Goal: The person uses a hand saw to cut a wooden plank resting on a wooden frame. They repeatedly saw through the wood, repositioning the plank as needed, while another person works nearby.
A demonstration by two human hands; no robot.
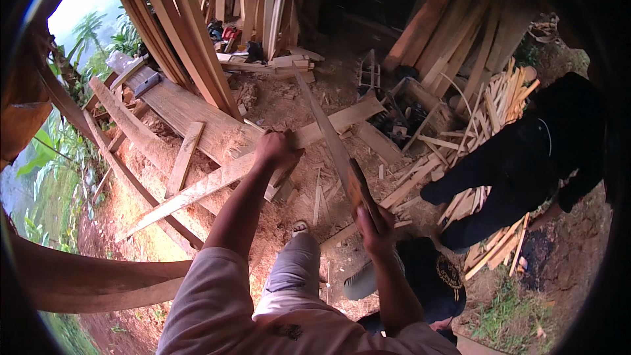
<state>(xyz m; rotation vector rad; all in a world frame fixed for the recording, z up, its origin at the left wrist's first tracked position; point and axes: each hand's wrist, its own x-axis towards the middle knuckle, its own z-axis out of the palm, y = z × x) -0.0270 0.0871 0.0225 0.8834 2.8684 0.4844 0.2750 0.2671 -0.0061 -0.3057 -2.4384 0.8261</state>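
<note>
My right hand (376, 225) is wrapped round the wooden handle of a handsaw (327, 126). The long, narrow blade points up and away to the left, passing across a pale board (227, 174); I cannot tell whether its teeth touch the wood. This board slants from the lower left up to the right, over a thick plank. My left hand (277, 150) is closed on the board, left of the blade, with the fingers curled and partly hidden. The thick plank (190, 108) lies beneath, strewn with sawdust and carrying a short offcut (185, 158).
Tall boards (187, 33) lean at the back left, more planks (453, 33) at the back right. A person in dark clothes (519, 151) bends at the right beside piled wood strips (490, 102). Another person in black (424, 283) is close by my right forearm. A wooden box (420, 102) holds tools.
</note>
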